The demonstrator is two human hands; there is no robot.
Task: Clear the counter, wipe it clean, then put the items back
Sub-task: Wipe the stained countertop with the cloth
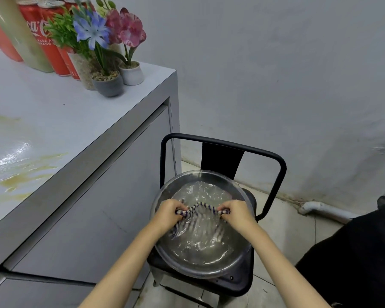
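A metal basin [162,252] full of rippling water sits on a black chair [220,150]. A blue-and-white striped cloth [200,215] hangs into the water, stretched between both hands. My left hand [170,211] grips its left end and my right hand [237,212] grips its right end. To the left stands the grey counter [60,112], with a wet yellowish smear [20,172] near its front left. At its back stand red cola cans [47,34], a pale green bottle [20,38] and small potted flowers [108,82].
The chair stands close against the counter's cabinet side [111,196]. A grey wall rises behind. A white pipe [320,210] runs along the tiled floor at the wall's foot. Dark clothing [353,258] fills the lower right.
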